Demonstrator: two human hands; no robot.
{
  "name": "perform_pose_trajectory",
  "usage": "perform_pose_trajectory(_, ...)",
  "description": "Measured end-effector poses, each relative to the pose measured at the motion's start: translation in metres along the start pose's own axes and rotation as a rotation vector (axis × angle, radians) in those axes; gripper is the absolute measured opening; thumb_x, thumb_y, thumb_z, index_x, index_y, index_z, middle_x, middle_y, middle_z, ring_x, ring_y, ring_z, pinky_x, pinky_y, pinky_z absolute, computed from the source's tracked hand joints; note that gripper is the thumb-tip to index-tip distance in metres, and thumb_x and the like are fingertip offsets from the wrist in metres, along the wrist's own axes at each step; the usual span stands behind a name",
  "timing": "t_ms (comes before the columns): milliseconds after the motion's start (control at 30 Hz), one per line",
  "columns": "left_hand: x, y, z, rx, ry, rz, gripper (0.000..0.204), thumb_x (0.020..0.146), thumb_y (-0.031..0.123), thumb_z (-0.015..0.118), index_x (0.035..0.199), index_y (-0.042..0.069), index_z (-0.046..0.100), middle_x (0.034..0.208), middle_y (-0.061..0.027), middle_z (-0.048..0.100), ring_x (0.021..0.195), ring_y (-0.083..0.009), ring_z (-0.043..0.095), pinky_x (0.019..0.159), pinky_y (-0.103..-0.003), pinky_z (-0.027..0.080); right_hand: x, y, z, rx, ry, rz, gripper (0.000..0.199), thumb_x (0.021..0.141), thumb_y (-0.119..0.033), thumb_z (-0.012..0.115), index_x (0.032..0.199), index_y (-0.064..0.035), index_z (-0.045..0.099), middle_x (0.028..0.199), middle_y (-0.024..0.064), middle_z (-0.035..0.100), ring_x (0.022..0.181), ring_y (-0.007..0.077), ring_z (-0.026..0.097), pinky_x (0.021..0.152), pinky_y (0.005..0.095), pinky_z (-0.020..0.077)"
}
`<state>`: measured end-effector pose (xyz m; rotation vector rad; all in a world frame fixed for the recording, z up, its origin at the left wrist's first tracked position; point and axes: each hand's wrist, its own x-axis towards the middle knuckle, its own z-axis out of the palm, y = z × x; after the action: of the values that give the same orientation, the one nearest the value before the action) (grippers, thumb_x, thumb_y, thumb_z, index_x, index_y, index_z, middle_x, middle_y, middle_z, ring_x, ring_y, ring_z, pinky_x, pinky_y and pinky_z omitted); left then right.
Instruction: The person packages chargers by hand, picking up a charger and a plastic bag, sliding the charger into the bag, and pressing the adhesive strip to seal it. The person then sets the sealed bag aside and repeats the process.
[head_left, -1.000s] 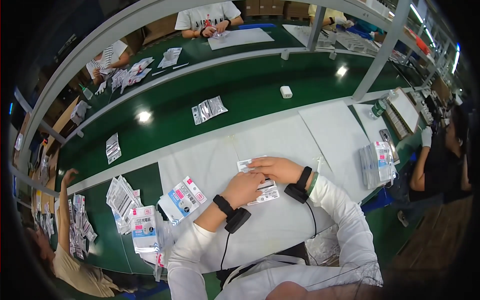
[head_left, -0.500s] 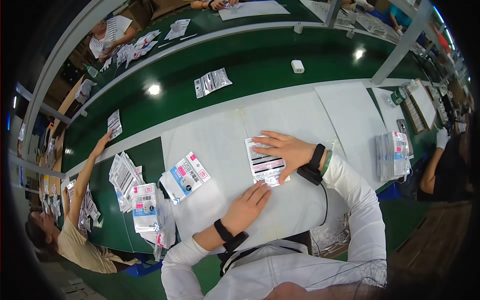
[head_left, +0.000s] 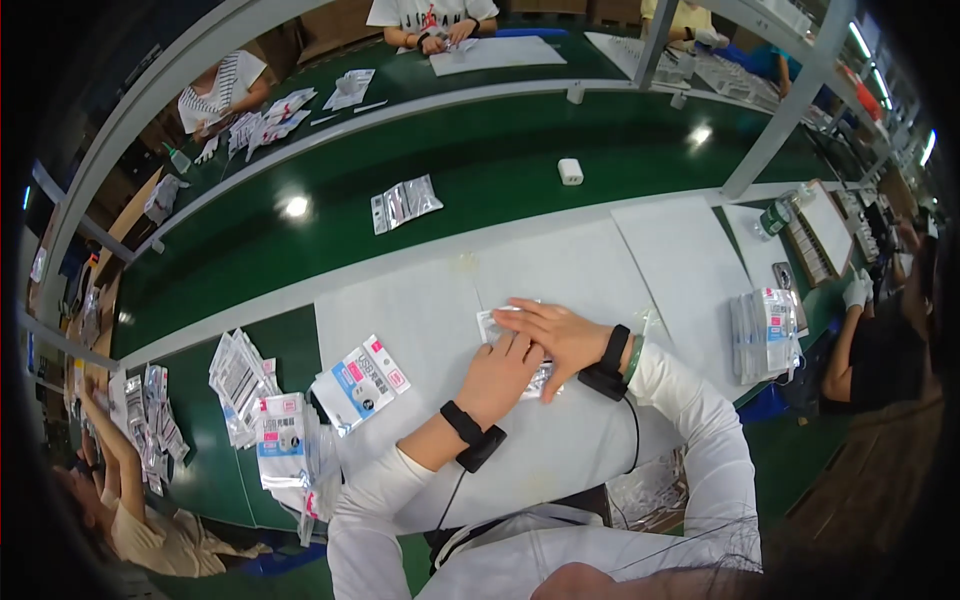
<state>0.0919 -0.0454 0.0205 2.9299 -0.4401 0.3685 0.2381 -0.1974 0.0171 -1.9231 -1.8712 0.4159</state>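
Factory packing hall around me: long green workbench, grey metal uprights, co-workers on several sides, heaped printed pouches, tube lights overhead.

Both hands palms down, apparently touching; forearms angled inward.

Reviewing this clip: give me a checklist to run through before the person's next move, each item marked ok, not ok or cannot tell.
1. Left hand over the pouch: ok.
2. Right hand over the pouch: ok.
3. Pouch's face in full view: not ok; the hands cover much of it.
4. Pouch sealed: cannot tell.
5. Blue-white packet at left apart from the hands: ok.
6. Charger apart from the hands: ok.
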Motion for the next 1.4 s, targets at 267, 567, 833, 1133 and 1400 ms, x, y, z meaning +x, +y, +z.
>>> perform_pose_trajectory(267,-0.01,-0.015,0.012,-0.135,0.157,-0.007,0.039,0.084,0.009,0.057,0.123,0.016,0.061,0.131,-0.0054,0.054,0.123,-0.0262,0.051,0.103,-0.041,0.043,0.016,0.095,-0.082,0.515,0.582,0.351,0.08,0.087,-0.035,0.073,0.15,-0.0051,0.034,0.147,0.0145,0.044,0.135,0.0297,0.042,0.108,0.0434,0.0367)
perform_pose_trajectory(567,-0.005,-0.012,0.023,-0.202,0.123,-0.017,0.046,0.085,0.007,0.055,0.128,0.022,0.061,0.136,-0.0006,0.053,0.13,-0.0268,0.046,0.108,-0.042,0.039,0.06,0.224,-0.095,-0.291,0.672,0.983,0.071,0.085,-0.023,0.074,0.145,-0.0042,0.041,0.127,0.0154,0.06,0.108,0.0297,0.063,0.093,0.0365,0.0504)
perform_pose_trajectory(833,-0.012,-0.02,0.026,-0.198,0.105,-0.011,0.052,0.08,0.004,0.059,0.129,0.022,0.061,0.136,0.0005,0.053,0.129,-0.0267,0.046,0.107,-0.041,0.04,0.052,0.078,-0.101,0.109,0.819,0.198,0.076,0.073,0.008,0.07,0.143,-0.0061,0.043,0.125,0.0142,0.062,0.111,0.0348,0.061,0.091,0.0403,0.0522)
perform_pose_trajectory(1133,-0.006,-0.025,0.018,-0.284,0.054,-0.01,0.054,0.075,0.004,0.061,0.127,0.018,0.061,0.137,-0.0014,0.054,0.131,-0.0294,0.045,0.109,-0.042,0.037,-0.026,-0.06,-0.086,-0.469,0.754,0.056,0.061,0.072,0.005,0.071,0.13,-0.0061,0.056,0.124,0.0118,0.063,0.112,0.0316,0.061,0.092,0.0395,0.0516)
perform_pose_trajectory(1400,-0.017,-0.046,0.013,-0.494,0.061,-0.051,0.047,0.074,0.01,0.065,0.12,0.017,0.066,0.133,-0.0018,0.058,0.134,-0.0303,0.045,0.112,-0.044,0.034,-0.046,-0.086,-0.011,0.044,0.613,0.242,0.056,0.075,-0.009,0.07,0.13,-0.0098,0.059,0.123,0.0109,0.062,0.11,0.03,0.062,0.092,0.0389,0.0515)
